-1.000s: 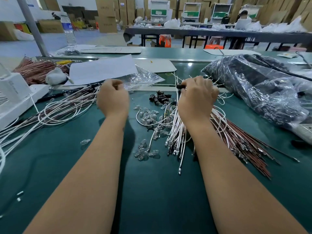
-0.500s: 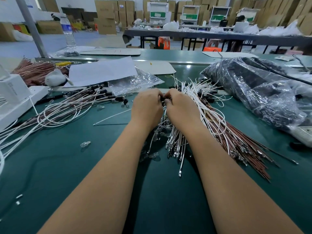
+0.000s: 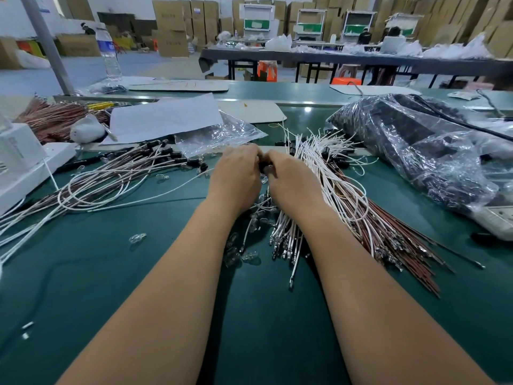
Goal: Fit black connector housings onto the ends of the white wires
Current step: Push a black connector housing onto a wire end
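Stacked cartons and other benches are filling the background of a workshop, and in front a green surface (image 3: 138, 273) is carrying the work. Both hands are meeting at its middle: the left hand (image 3: 236, 179) and the right hand (image 3: 291, 182) are curling their fingers toward each other around a small black connector housing (image 3: 263, 166), which is barely showing in the gap between them; the wire end itself is hidden there, so whether it is seated cannot be told. Holding the part knuckle to knuckle is probably steadying it while the two pieces are being pressed together. To the right, touching the right wrist, the unfinished white wires (image 3: 327, 173) are lying in a bundle whose long axis is running from far to near, metal terminals pointing toward the person, likely so ends can be picked easily. Finished wires with housings (image 3: 155, 162) are sprawling at the left, their black ends pointing right, well apart from the supply. Loose clear bulbs (image 3: 137, 238) are lying scattered nearby.
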Action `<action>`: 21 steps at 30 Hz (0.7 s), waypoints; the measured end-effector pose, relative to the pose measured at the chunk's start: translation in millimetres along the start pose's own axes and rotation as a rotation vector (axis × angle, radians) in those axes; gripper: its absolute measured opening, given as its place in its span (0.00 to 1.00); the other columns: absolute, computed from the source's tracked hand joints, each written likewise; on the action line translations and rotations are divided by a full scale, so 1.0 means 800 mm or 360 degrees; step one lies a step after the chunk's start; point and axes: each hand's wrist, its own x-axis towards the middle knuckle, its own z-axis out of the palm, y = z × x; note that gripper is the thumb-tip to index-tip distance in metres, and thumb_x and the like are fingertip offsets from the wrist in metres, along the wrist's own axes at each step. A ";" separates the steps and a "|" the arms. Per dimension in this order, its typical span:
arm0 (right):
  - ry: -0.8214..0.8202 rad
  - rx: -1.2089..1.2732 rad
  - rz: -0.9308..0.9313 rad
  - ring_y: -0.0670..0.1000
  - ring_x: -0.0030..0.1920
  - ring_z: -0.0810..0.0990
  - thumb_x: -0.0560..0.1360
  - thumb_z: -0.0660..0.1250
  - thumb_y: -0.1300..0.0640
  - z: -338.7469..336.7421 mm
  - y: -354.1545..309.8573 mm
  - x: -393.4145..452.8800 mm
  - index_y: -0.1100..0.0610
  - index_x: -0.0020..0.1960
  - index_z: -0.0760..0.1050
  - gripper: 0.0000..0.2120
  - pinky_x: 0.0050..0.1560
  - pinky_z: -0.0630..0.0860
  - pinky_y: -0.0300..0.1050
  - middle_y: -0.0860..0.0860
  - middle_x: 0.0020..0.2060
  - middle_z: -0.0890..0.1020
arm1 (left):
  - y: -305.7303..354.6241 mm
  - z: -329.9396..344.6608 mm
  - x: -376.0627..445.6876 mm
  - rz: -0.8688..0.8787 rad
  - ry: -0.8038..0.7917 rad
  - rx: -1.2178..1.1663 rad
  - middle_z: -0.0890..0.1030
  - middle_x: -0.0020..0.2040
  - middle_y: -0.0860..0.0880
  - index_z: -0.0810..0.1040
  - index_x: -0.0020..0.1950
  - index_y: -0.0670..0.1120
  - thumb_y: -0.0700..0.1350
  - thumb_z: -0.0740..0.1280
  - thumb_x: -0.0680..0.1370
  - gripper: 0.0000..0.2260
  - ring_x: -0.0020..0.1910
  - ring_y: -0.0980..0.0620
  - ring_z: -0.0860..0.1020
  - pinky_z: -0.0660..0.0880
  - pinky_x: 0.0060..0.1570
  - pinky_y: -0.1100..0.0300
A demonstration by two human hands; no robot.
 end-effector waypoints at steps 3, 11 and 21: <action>0.0012 -0.0106 -0.0022 0.53 0.39 0.77 0.79 0.59 0.62 0.000 0.003 0.000 0.55 0.53 0.75 0.07 0.34 0.68 0.45 0.50 0.42 0.80 | -0.006 0.000 0.001 -0.0094 0.0074 -0.0001 0.79 0.46 0.42 0.77 0.50 0.40 0.37 0.55 0.80 0.11 0.48 0.43 0.73 0.67 0.48 0.52; 0.0050 0.0066 0.0083 0.52 0.42 0.77 0.79 0.61 0.60 -0.004 0.012 0.001 0.57 0.53 0.75 0.06 0.39 0.71 0.44 0.51 0.43 0.80 | -0.019 -0.005 0.000 -0.0151 0.0153 -0.0103 0.81 0.44 0.42 0.80 0.52 0.40 0.34 0.59 0.78 0.11 0.43 0.44 0.75 0.70 0.43 0.55; 0.0057 0.0206 0.0101 0.52 0.46 0.78 0.78 0.63 0.60 -0.002 0.012 0.001 0.55 0.54 0.78 0.07 0.45 0.74 0.45 0.51 0.47 0.82 | -0.018 -0.003 -0.002 -0.0183 0.0092 -0.0488 0.78 0.36 0.53 0.82 0.47 0.43 0.37 0.66 0.77 0.05 0.34 0.62 0.73 0.66 0.35 0.75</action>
